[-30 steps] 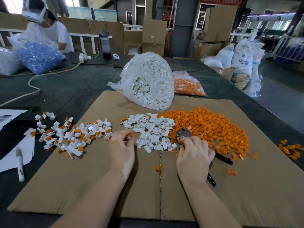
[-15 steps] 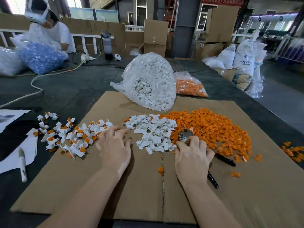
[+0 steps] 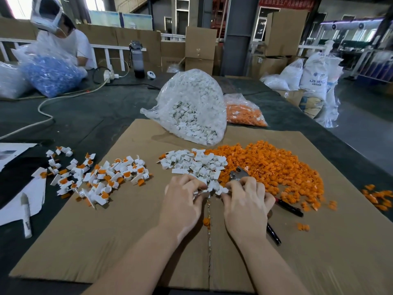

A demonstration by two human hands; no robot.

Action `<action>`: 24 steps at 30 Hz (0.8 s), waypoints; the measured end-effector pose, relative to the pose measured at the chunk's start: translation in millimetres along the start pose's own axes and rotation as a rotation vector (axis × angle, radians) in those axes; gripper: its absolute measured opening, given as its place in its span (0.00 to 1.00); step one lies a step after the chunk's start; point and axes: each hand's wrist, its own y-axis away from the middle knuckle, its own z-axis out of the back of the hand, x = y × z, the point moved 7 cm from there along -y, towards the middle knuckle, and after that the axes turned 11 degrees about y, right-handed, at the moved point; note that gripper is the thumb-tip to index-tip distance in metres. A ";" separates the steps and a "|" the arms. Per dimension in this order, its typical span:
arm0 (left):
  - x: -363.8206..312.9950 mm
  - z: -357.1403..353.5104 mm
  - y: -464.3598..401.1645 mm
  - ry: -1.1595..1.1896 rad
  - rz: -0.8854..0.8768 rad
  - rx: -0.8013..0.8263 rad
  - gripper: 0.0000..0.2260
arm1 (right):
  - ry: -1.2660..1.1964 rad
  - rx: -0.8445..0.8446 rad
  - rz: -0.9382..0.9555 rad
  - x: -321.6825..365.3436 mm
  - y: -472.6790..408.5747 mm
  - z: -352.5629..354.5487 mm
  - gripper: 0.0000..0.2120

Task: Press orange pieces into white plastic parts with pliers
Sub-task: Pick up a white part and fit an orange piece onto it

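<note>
where both hands meet, small white plastic parts (image 3: 192, 165) lie heaped.

On our cardboard sheet (image 3: 106, 241), assembled parts (image 3: 100, 177) lie left, loose parts (image 3: 191, 162) centre, inserts (image 3: 276, 167) right, bags (image 3: 191, 109) behind.

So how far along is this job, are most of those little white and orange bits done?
Barely begun. Done: the small finished pile on the left, white parts with orange pressed in. In hand: the left hand and right hand, which holds the pliers, pick at the loose white parts. Left: the orange heap and two stocked bags, white and orange.
</note>
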 end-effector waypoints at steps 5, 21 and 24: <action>-8.0 -3.6 1.6 0.000 -0.099 0.051 0.08 | -0.221 0.070 0.136 9.3 1.4 -2.6 0.03; 8.0 -6.1 5.0 0.264 0.149 0.149 0.11 | -0.013 -0.023 0.046 3.7 -0.5 0.9 0.07; 8.2 -10.3 5.3 0.263 0.146 0.194 0.08 | 0.057 0.003 0.079 7.9 -1.3 0.2 0.07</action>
